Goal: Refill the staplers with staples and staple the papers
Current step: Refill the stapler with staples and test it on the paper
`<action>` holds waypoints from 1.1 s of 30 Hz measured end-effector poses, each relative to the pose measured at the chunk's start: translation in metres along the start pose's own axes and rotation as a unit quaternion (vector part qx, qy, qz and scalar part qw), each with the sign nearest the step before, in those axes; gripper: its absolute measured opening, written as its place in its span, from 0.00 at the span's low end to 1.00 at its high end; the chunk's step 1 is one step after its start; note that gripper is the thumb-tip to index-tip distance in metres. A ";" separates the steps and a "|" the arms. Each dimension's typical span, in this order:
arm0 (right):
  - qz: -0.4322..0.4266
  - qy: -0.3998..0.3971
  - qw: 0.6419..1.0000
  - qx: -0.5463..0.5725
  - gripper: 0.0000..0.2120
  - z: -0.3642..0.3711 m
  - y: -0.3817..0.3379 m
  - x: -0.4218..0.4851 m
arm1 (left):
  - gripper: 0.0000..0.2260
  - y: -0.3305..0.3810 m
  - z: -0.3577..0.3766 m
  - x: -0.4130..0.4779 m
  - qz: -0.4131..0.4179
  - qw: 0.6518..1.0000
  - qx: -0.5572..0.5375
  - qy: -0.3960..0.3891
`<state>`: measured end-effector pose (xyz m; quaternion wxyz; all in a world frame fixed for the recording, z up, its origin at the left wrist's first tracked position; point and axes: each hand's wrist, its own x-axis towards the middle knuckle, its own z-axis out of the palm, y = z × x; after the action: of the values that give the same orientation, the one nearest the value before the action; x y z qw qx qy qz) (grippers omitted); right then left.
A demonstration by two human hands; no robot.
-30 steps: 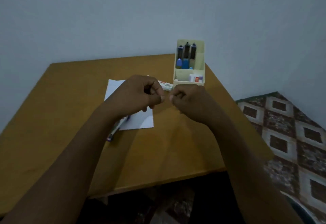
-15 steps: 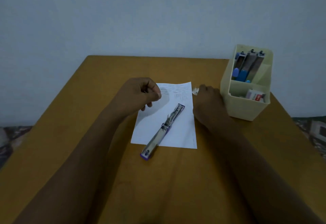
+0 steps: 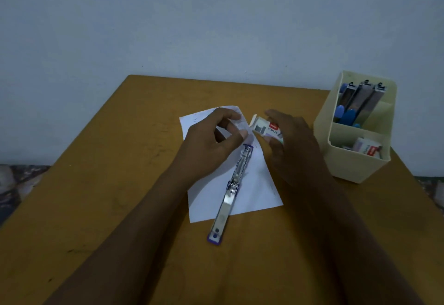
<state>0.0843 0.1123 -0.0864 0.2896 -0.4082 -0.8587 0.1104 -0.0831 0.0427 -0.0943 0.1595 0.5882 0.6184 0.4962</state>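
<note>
Right hand (image 3: 295, 150) grips the staples box (image 3: 265, 128) near the paper (image 3: 257, 187), left hand (image 3: 209, 143) hovers half-curled by the opened stapler (image 3: 230, 191), can't tell if it's pinching anything.

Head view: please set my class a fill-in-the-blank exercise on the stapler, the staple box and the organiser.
The opened stapler lies on a sheet of ____.
The right hand holds a small box labelled ____.
The cream organiser stands to the ____ of the stapler.
Missing words: paper; STAPLES; right.
</note>
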 end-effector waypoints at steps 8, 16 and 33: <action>0.028 0.057 0.998 -0.006 0.22 0.003 -0.002 -0.001 | 0.10 -0.005 0.006 0.001 -0.070 0.996 0.041 -0.048; -0.054 -0.011 0.998 0.023 0.23 0.008 -0.003 -0.006 | 0.06 0.006 0.002 -0.003 0.050 0.998 0.011 0.035; -0.069 -0.037 0.997 0.018 0.23 0.014 -0.002 -0.007 | 0.06 -0.009 -0.006 0.001 0.033 0.996 0.081 0.014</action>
<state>0.0787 0.1066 -0.0999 0.2719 -0.3381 -0.8928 0.1211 -0.0935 0.0423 -0.0984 0.0867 0.6122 0.6388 0.4578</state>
